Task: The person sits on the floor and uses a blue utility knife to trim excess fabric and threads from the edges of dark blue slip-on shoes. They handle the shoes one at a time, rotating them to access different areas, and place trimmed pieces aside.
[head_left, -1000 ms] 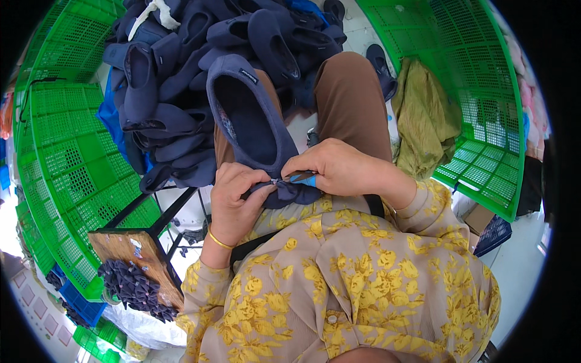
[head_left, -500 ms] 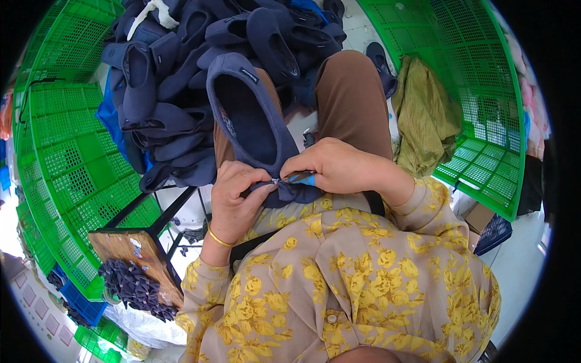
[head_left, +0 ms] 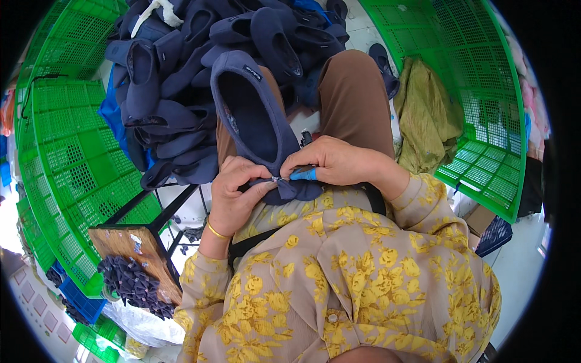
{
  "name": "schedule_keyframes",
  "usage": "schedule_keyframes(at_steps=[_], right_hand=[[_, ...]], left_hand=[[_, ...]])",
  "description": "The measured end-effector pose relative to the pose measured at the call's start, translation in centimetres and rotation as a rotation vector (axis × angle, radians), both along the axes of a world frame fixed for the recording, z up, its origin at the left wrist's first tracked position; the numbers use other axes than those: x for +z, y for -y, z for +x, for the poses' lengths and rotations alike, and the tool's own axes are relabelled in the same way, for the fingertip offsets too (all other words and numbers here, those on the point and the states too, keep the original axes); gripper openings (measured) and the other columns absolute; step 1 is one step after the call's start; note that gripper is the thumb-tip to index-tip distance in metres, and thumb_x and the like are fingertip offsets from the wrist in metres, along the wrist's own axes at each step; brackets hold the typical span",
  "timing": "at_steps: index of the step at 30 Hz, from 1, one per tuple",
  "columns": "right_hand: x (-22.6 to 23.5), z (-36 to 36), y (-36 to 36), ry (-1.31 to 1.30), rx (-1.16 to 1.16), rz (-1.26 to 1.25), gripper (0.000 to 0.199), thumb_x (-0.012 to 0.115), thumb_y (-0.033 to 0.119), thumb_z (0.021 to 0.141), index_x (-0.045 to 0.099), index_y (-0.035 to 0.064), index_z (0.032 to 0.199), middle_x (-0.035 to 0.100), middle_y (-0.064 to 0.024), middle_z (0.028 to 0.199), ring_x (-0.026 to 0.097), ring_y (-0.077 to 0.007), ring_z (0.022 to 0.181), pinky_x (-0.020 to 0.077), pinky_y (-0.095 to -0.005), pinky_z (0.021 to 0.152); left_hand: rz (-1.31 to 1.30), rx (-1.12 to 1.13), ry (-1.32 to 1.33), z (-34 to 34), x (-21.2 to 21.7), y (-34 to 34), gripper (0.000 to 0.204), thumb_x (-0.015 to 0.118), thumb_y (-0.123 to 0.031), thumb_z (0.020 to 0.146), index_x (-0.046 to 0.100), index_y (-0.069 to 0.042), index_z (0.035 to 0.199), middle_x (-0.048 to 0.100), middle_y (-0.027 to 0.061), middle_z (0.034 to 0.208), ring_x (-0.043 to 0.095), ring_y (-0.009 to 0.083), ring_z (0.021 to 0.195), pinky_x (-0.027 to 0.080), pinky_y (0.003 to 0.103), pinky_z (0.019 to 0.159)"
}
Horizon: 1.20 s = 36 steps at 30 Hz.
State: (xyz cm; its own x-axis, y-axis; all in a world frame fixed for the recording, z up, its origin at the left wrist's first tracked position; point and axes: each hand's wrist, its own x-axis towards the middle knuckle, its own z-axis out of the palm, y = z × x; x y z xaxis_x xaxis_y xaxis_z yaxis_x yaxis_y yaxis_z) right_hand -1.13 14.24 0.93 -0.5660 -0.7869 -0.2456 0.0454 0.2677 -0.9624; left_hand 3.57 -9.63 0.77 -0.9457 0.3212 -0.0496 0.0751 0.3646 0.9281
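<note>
Now then, everything is being brought to one small spot: the toe end of a navy slipper (head_left: 249, 115), which is laid across the lap with its heel pointed away and its opening turned up. At that toe, a dark bow (head_left: 287, 189) is gathered. By the left hand (head_left: 232, 189) the bow is pinched near its middle, thumb and forefinger closed on it; by the right hand (head_left: 339, 162), a blue wrap (head_left: 304, 174) worn on one digit, it is gripped from the other side, the tips brought almost to meet. Whether a needle or thread is held between them cannot be told; that point is too small.

So how far has it been taken? The slipper body itself looks fully made up, with lining and label in place, and the bow has been set against it. Whether it has been fastened cannot be judged, but with both hands closed there, this one would be called unfinished.

Beyond the knees, a big heap of slippers (head_left: 142, 85) is piled, and no bow can be made out on those seen clearly. Beside the left forearm, a cluster of dark bows (head_left: 130, 283) is kept on a wooden board (head_left: 152, 249). Plenty, it seems, is left to be done.
</note>
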Motion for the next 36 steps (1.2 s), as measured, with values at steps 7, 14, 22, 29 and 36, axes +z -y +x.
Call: schedule_keyframes(at_steps=[7,14,22,29,36], right_hand=[[0.0,0.5,0.6,-0.077,-0.047,0.025,0.031,0.054,-0.004,0.081,0.065,0.0105,0.107,0.069,-0.0118,0.091,0.066,-0.0318,0.086,0.0495,-0.0364,0.077],[0.5,0.6,0.3,-0.115,-0.031,0.057,0.032,0.053,-0.005,0.082,0.063,0.0095,0.108,0.069,-0.0149,0.092,0.066,-0.0345,0.088,0.0497,-0.0394,0.076],[0.1,1.5,0.7,-0.248,-0.082,0.104,0.019,0.055,-0.001,0.084,0.058,0.005,0.102,0.066,-0.0185,0.086,0.064,-0.0408,0.086,0.0495,-0.045,0.073],[2.2,1.9,2.0,-0.236,-0.019,0.28,0.025,0.052,0.0,0.086,0.044,0.005,0.109,0.065,-0.0214,0.083,0.064,-0.0439,0.078,0.0493,-0.0493,0.068],[1.4,2.5,2.6,-0.397,-0.047,0.124,0.034,0.053,0.003,0.085,0.045,0.008,0.118,0.065,-0.0188,0.081,0.065,-0.0412,0.073,0.0497,-0.0496,0.064]], left_hand=[[0.025,0.0,0.007,-0.1,-0.3,-0.1,0.016,0.079,-0.008,0.07,0.072,-0.006,0.084,0.061,0.0025,0.078,0.053,0.0187,0.078,0.04,0.029,0.072],[0.012,0.001,0.032,-0.1,-0.1,-0.1,0.015,0.079,-0.008,0.071,0.071,-0.007,0.084,0.06,0.0022,0.077,0.053,0.0188,0.076,0.039,0.03,0.072],[0.038,-0.006,0.029,-0.1,-0.2,-0.2,0.015,0.079,-0.008,0.071,0.071,-0.008,0.084,0.06,0.0015,0.078,0.052,0.0188,0.077,0.039,0.03,0.072],[-0.034,-0.005,-0.031,0.2,-0.6,-0.5,0.017,0.079,-0.007,0.07,0.069,-0.008,0.083,0.06,0.0023,0.078,0.051,0.0214,0.075,0.038,0.032,0.07],[-0.072,-0.03,-0.059,-0.1,-0.5,-0.7,0.019,0.075,-0.003,0.068,0.069,-0.006,0.086,0.059,0.0033,0.079,0.051,0.0223,0.077,0.039,0.032,0.071]])
